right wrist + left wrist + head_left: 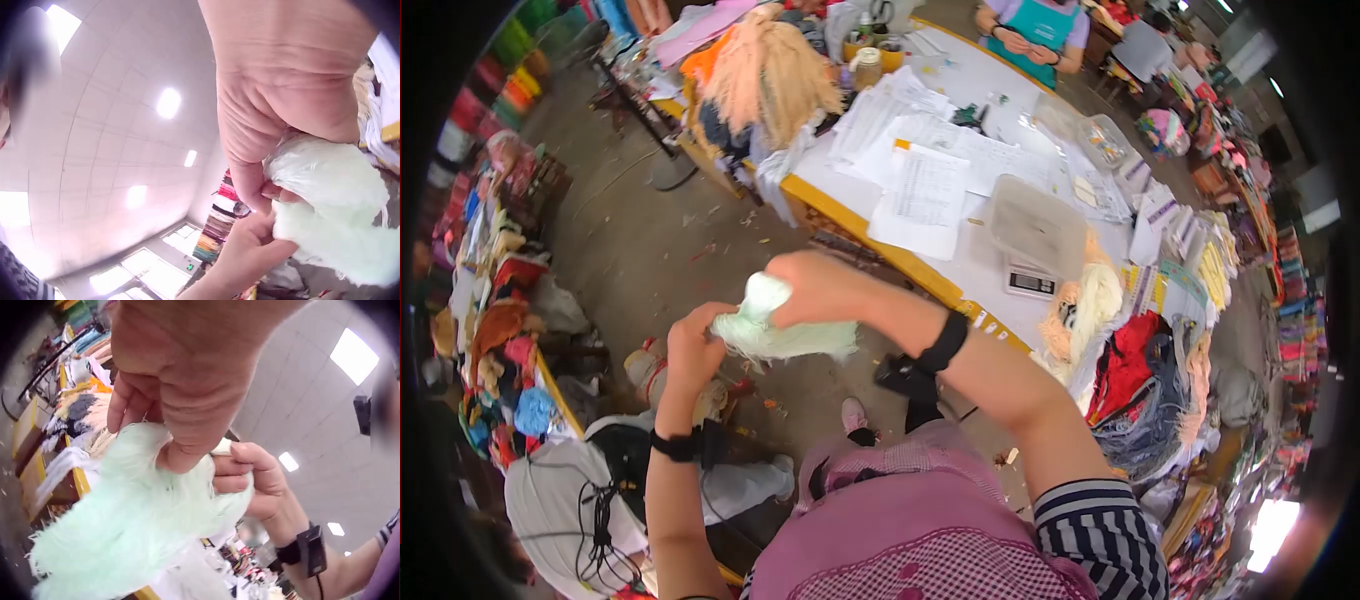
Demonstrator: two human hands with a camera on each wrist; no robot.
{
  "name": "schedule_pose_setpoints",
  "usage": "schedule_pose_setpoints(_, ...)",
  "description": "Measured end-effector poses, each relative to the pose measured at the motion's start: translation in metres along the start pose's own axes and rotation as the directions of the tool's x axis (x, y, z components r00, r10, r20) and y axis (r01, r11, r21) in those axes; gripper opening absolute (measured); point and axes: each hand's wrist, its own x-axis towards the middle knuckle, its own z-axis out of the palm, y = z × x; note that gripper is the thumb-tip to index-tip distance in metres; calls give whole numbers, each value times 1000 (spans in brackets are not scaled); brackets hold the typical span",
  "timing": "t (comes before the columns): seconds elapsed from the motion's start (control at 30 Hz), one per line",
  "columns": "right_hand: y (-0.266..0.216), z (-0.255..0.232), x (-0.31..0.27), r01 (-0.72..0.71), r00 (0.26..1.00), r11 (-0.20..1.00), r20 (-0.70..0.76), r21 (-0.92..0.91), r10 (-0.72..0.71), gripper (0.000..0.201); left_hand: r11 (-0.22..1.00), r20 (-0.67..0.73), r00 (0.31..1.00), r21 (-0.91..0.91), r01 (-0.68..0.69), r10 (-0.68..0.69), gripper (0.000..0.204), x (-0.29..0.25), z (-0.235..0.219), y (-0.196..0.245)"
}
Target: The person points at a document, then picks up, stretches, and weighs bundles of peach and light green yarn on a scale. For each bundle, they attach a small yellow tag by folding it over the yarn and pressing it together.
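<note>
A pale mint-green bundle of yarn (800, 338) is held up in front of me, above the floor and short of the table. My left hand (692, 345) pinches its left end; in the left wrist view the thumb presses on the strands (131, 506), which hang down loosely with frayed ends. My right hand (825, 290) grips the upper part, fingers curled round it, as the right wrist view shows with the yarn (331, 175) bulging out beneath the palm. Both hands are close together on the bundle.
A white table (1000, 130) with a yellow edge carries papers (925, 195), a clear plastic tub (1035, 225) and a digital scale (1030, 282). Peach yarn (760, 80) hangs at its left end; more yarn (1135, 370) lies right. Another person (1037, 40) is across the table.
</note>
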Motion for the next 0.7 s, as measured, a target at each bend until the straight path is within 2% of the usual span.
schedule_pose_setpoints(0.03,-2,-7,1,34,999,999,-2,-31,-34,34,1000,-23,999,10,22,-22,37,0,-4,-13)
schedule_pose_setpoints(0.1,-10,-14,6,219,973,962,-33,-165,-227,32,973,-38,980,134,-189,195,36,-5,-15,-30)
schedule_pose_setpoints(0.13,-16,-16,9,240,969,958,-19,-159,-246,32,975,-58,981,143,-173,183,36,-7,-21,-27)
schedule_pose_setpoints(0.2,-39,-21,12,199,980,944,62,-265,-190,25,920,-209,937,-219,-325,281,42,-9,-22,21)
schedule_pose_setpoints(0.23,-46,-19,13,209,978,941,71,-267,-197,25,921,-221,935,-217,-324,277,42,-6,-23,36)
schedule_pose_setpoints(0.27,-54,-18,13,212,976,934,107,-288,-189,24,895,-191,889,-83,-438,417,44,-2,-24,50)
schedule_pose_setpoints(0.33,-58,-16,14,218,973,923,145,-317,-180,23,836,-149,823,49,-547,548,48,2,-25,58)
schedule_pose_setpoints(0.4,-57,-18,15,260,965,857,151,-444,-214,23,936,60,934,-33,-351,353,46,5,-24,57)
schedule_pose_setpoints(0.43,-55,-20,15,262,965,854,149,-450,-217,23,934,55,932,-31,-357,358,46,6,-23,53)
schedule_pose_setpoints(0.47,-59,-24,14,272,962,850,123,-452,-242,24,871,145,962,-472,-140,233,42,8,-23,51)
schedule_pose_setpoints(0.5,-62,-27,13,279,959,846,96,-454,-265,24,604,284,946,-785,136,155,38,8,-23,48)
schedule_pose_setpoints(0.53,-65,-29,14,275,960,846,90,-458,-264,24,605,390,903,-768,212,179,46,6,-23,46)
schedule_pose_setpoints(0.57,-69,-32,14,339,936,830,75,-443,-343,23,414,564,749,-809,417,348,67,13,-16,35)
schedule_pose_setpoints(0.6,-75,-35,14,403,905,808,58,-429,-420,22,282,576,732,-817,503,364,75,6,-10,50)
schedule_pose_setpoints(0.63,-81,-38,11,400,906,807,52,-434,-420,22,178,588,674,-797,577,447,80,8,1,56)
schedule_pose_setpoints(0.67,-89,-42,6,483,867,787,86,-384,-490,21,87,593,610,-751,655,526,87,11,12,62)
schedule_pose_setpoints(0.7,-98,-46,0,561,822,760,117,-328,-557,22,166,515,664,-840,517,542,86,8,13,78)
